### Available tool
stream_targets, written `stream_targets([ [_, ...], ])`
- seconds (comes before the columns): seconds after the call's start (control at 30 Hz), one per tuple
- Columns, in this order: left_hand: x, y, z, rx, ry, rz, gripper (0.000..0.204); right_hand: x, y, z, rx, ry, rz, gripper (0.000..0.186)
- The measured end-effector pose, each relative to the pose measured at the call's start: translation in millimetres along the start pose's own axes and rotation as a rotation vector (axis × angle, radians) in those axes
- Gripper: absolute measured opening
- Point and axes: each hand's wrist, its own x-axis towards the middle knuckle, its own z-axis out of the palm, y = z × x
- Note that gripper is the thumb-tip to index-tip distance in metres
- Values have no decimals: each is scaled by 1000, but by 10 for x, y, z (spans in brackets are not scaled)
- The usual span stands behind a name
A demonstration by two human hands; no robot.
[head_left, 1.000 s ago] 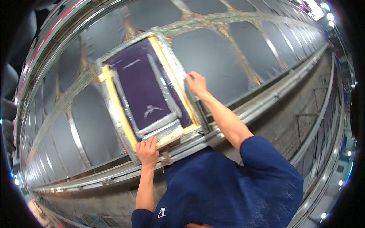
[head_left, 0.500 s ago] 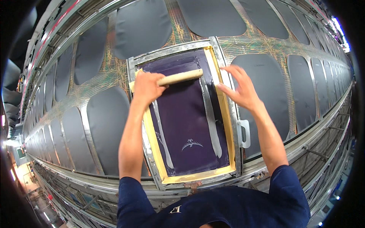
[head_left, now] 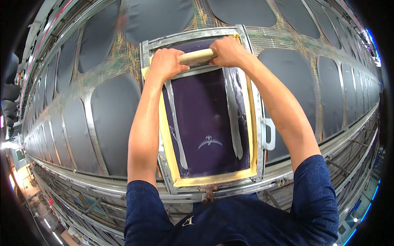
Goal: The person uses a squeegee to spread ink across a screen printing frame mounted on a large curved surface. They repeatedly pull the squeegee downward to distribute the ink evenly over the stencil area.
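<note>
A squeegee with a pale wooden handle (head_left: pixel 197 56) spans the upper part of a screen printing frame (head_left: pixel 257 119). My left hand (head_left: pixel 166 63) is wrapped round its left end. The right end sits in the grip of my right hand (head_left: pixel 230 51), thumb toward me. The squeegee's lower edge is mostly hidden by the handle and my fingers. Below it a grey band of ink (head_left: pixel 201 73) crosses the dark purple mesh (head_left: pixel 201 110). Grey streaks run down both sides of the mesh, and a small pale crest design (head_left: pixel 209 141) shows near its lower end. Yellow tape (head_left: pixel 217 179) lines the metal frame inside.
Under the frame runs a long table with rows of dark fabric panels (head_left: pixel 115 123), with bare stained strips between them. A white handle (head_left: pixel 269 134) sticks out from the frame's right side. A metal rail (head_left: pixel 111 184) follows the table's near edge.
My right hand has come in from the frame's right side and taken hold of the squeegee. The squeegee is now farther up the screen, and a grey ink band shows below it.
</note>
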Motion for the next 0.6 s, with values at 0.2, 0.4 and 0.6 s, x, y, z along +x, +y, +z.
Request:
stream_targets([
  [0.2,-1641,611,484,-11,-1,131,20,-1664,-715,508,-21,15,-23,19],
  [0.4,-3114,1097,927,-73,59,165,27,-3055,-1378,866,132,57,-84,23],
  [0.6,-2585,925,693,-38,10,163,26,-2582,-1159,656,56,26,-71,14],
])
